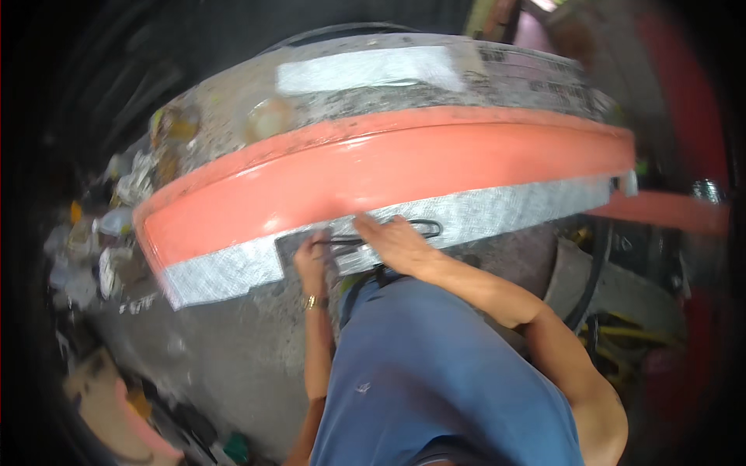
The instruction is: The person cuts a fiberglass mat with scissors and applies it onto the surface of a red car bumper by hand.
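Note:
A long, curved orange panel (404, 163) lies across in front of me, with a pale grey fibre-mat strip (497, 211) along its near edge. My left hand (311, 260) is closed at a dark notch in that strip, its fingers at one end of a thin black looped thing (429, 224). Whether this is a tool or a cord I cannot tell. My right hand (395, 242) lies over the middle of the black thing, fingers stretched out against the strip near the orange edge. Its palm side is hidden.
Behind the panel, a stained worktop (221, 97) bears a whitish mat sheet (365, 70) and a round, blurred container (268, 120). Crumpled litter (116, 225) lies at the left. A grey bucket-like vessel (614, 287) and a dark hose (597, 276) stand at the right.

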The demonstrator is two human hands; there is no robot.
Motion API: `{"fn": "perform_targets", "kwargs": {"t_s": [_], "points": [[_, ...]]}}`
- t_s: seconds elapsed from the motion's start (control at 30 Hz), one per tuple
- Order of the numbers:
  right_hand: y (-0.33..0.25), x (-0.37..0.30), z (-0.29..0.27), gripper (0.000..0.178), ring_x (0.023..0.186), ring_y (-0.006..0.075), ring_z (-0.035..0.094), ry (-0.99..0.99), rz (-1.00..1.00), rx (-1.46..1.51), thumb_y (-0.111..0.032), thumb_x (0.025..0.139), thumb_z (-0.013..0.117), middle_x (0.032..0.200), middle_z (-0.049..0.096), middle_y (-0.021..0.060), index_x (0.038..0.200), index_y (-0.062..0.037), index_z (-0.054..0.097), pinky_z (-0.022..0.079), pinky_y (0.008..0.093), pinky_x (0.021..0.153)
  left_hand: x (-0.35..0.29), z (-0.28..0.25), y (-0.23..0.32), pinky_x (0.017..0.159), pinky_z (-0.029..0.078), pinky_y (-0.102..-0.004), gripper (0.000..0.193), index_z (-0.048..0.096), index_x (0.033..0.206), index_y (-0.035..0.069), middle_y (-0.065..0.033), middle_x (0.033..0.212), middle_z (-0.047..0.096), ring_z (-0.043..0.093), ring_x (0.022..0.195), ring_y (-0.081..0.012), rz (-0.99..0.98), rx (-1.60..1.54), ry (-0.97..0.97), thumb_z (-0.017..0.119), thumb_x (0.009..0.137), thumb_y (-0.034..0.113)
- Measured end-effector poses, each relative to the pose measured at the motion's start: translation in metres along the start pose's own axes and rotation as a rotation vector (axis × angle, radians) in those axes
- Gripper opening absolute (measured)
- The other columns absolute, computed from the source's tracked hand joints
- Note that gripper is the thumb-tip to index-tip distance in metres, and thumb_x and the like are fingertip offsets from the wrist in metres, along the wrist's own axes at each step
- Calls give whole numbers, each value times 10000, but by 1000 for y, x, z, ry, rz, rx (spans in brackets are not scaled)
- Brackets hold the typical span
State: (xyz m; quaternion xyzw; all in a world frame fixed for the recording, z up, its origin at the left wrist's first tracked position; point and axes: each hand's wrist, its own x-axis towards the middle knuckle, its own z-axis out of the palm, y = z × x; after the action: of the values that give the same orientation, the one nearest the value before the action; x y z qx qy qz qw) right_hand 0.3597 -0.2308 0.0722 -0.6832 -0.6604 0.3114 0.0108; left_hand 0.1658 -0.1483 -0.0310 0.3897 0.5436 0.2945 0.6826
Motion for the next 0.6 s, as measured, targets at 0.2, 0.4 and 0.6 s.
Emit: {"fn": "perform_targets", "kwargs": {"t_s": [0.2, 0.4, 0.6], "points": [[19, -45, -20, 649, 835, 244, 558, 199, 44, 859, 45, 792, 474, 1359, 539, 192, 1433, 0, 383, 435, 376, 801, -39, -2, 31, 961, 439, -438, 376, 601, 1238, -18, -214, 1233, 579, 556, 1139, -360, 844, 957, -24, 640, 900, 144], [67, -121, 2, 518, 587, 71, 457, 261, 205, 1999, -7, 883, 479, 1286, 585, 231, 1395, 43, 418, 462, 262, 652, -19, 28, 41, 1153, 200, -528, 561, 520, 1406, 173, -123, 1583, 269, 222, 1458, -350, 970, 1341, -303, 588, 921, 449], [59, -143, -2, 526, 878, 160, 653, 112, 424, 1643, -157, 901, 593, 1183, 638, 214, 1365, 48, 451, 522, 274, 726, -15, 24, 38, 1158, 180, -548, 579, 527, 1398, 172, -106, 1602, 236, 196, 1474, -327, 954, 1425, -340, 561, 922, 500]]}}
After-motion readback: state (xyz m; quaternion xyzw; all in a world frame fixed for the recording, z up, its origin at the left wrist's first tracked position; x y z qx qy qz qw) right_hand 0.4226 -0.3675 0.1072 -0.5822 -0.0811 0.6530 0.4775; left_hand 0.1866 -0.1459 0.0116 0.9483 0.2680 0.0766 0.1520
